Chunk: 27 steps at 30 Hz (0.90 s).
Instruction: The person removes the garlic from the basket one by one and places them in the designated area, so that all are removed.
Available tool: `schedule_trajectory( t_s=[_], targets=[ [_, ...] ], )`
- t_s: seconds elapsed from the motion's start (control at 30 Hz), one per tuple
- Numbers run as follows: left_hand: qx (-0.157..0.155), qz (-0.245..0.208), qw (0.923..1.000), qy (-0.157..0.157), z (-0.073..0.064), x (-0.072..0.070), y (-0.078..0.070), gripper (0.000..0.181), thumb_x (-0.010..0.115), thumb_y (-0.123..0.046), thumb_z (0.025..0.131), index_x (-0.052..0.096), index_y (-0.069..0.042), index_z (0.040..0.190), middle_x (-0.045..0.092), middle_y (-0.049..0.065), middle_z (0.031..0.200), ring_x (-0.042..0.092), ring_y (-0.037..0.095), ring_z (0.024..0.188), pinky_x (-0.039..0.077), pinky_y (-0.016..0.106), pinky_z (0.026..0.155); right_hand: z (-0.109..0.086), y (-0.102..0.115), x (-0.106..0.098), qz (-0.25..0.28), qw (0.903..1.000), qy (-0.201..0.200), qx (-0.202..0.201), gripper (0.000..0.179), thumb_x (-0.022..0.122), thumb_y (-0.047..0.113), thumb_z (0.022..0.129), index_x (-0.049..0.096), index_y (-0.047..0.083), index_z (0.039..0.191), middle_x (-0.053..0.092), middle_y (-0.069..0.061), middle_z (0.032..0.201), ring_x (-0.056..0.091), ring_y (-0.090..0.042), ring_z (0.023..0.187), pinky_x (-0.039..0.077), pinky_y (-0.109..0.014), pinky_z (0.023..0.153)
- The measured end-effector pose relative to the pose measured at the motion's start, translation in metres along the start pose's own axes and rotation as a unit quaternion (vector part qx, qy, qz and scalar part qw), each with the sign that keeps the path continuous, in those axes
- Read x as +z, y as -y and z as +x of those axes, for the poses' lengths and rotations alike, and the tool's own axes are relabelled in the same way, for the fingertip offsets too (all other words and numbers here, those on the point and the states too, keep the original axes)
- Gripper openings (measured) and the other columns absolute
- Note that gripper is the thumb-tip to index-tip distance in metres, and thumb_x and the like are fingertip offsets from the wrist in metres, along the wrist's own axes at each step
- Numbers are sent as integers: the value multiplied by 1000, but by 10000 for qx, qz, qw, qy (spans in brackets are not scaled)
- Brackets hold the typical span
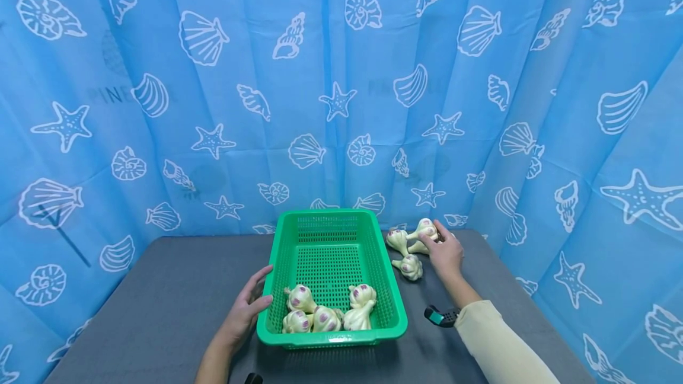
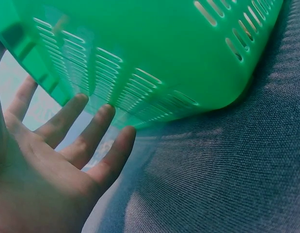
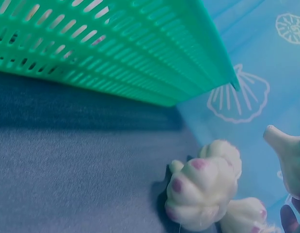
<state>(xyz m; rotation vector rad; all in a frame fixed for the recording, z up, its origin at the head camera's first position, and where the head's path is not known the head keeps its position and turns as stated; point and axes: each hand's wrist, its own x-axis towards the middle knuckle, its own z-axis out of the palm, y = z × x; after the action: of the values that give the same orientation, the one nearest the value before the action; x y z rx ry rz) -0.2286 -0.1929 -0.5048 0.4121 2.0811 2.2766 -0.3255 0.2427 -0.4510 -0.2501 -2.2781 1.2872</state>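
My right hand (image 1: 447, 252) pinches a garlic bulb (image 1: 426, 227) at the back right of the table. In the right wrist view that bulb (image 3: 291, 162) shows at the right edge, raised over the others, with only fingertips visible below it. Three more bulbs lie close by, the nearest one (image 1: 409, 267) beside the basket. My left hand (image 1: 242, 314) is at the left side of a green plastic basket (image 1: 271, 289), its fingers spread and fairly straight along the slotted wall in the left wrist view. Several garlic bulbs (image 1: 326, 319) lie inside, at the basket's near end.
A dark grey cloth (image 1: 176, 295) covers the table. Behind and to the sides hangs a blue curtain (image 1: 341, 135) with white shell prints. A black strap-like device (image 1: 441, 316) shows by my right wrist.
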Motion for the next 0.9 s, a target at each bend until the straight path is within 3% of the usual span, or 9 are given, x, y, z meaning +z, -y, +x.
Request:
schedule_trajectory(
  t_s=[0.33, 0.57, 0.9],
  targets=[
    [-53, -15, 10000, 7, 0, 0, 0, 63, 53, -9, 97, 26, -14, 153, 29, 23, 150, 31, 42, 135, 47, 32, 91, -7, -19, -4, 210, 9994, -37, 282, 54, 71, 17, 90, 53, -1, 138, 54, -25, 133, 53, -38, 118, 44, -46, 93],
    [-86, 29, 10000, -15, 0, -1, -1, 62, 53, -10, 98, 26, -15, 153, 28, 22, 150, 30, 41, 135, 45, 32, 91, -12, -31, -5, 163, 9986, -185, 477, 52, 70, 17, 90, 53, 0, 136, 56, -26, 129, 54, -37, 109, 42, -48, 88],
    [-131, 72, 9999, -70, -1, 0, -2, 61, 53, -11, 98, 27, -15, 153, 29, 22, 150, 31, 41, 135, 44, 39, 94, -15, -43, -5, 150, 9978, -298, 575, 54, 70, 10, 88, 51, -3, 137, 52, -27, 132, 48, -39, 121, 38, -51, 97]
  ],
)
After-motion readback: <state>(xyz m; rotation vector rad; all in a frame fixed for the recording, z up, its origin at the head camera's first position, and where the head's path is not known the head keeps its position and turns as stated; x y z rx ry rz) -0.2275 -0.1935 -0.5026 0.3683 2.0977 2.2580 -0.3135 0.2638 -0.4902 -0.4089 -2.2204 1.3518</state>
